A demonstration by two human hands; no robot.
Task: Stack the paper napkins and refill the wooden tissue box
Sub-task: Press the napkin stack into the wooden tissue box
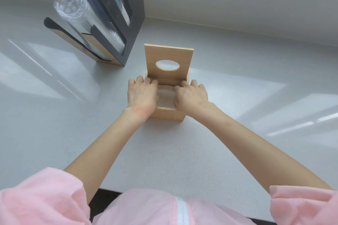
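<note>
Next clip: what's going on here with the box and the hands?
A person in pink sleeves is pressing a stack of white napkins down into an open wooden tissue box on a grey counter. The left hand and right hand both reach inside. The hinged lid stands upright. A cup dispenser sits behind, to the left.

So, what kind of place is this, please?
Probably a café or self-service drinks counter: a black cup dispenser holding clear plastic cups, and a wooden tissue box on a pale countertop.
</note>
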